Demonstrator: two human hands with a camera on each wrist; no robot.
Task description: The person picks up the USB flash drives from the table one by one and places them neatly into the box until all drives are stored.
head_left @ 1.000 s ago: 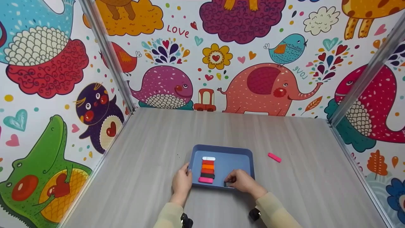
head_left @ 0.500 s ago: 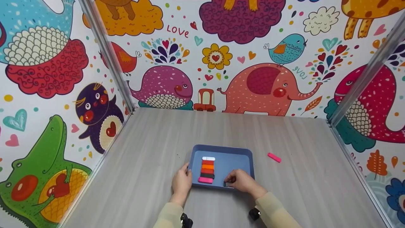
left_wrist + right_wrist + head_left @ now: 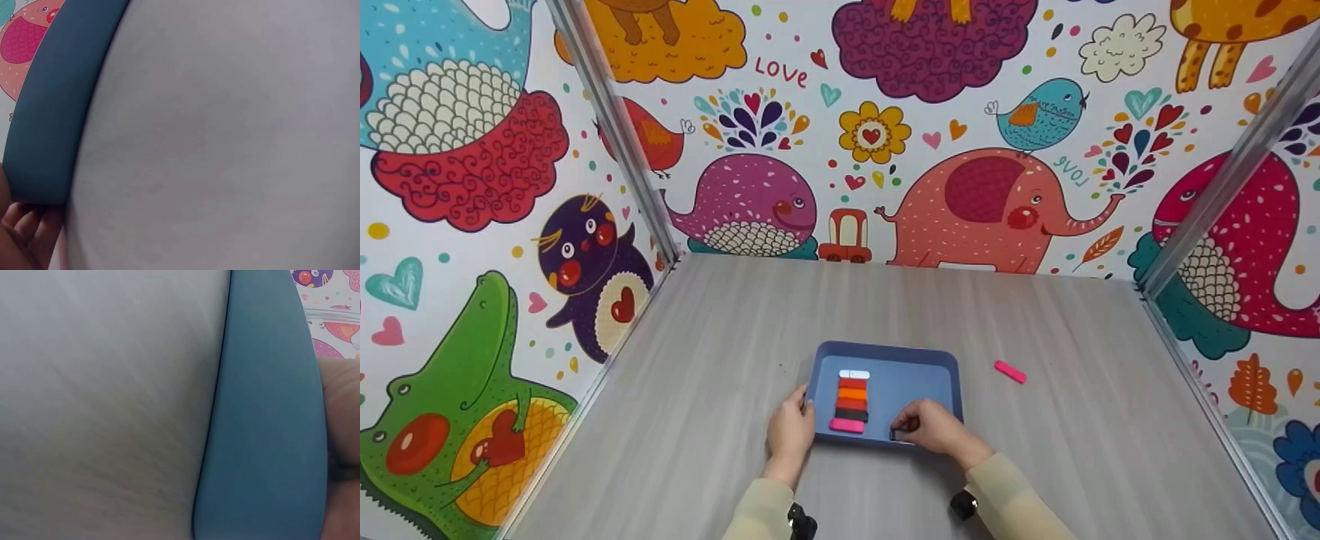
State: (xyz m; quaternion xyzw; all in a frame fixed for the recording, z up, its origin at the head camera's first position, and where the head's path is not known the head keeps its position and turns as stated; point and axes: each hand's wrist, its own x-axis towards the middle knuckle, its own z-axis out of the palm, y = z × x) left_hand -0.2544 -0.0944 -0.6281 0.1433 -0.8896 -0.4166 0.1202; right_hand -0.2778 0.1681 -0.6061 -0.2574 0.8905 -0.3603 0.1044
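In the head view a blue tray (image 3: 919, 376) lies on the table. My left hand (image 3: 793, 429) grips its left side, thumb at the rim; in the left wrist view the fingers (image 3: 42, 230) curl around the outside of the tray corner. My right hand (image 3: 936, 427) is inside the tray's front right corner and pinches a small black bar (image 3: 895, 434), mostly covered by the fingers. Left of it, a column of short bars runs front to back: pink (image 3: 847, 425), black (image 3: 852, 414), red and orange ones, and white (image 3: 854, 374). Their exact kind is too small to tell.
Another pink bar (image 3: 1010, 371) lies on the grey wood-grain table (image 3: 1080, 420), right of the tray. Cartoon-printed walls (image 3: 975, 67) with metal corner posts (image 3: 619, 127) enclose the table at the back and both sides. The tray's front wall (image 3: 267, 416) fills much of the right wrist view.
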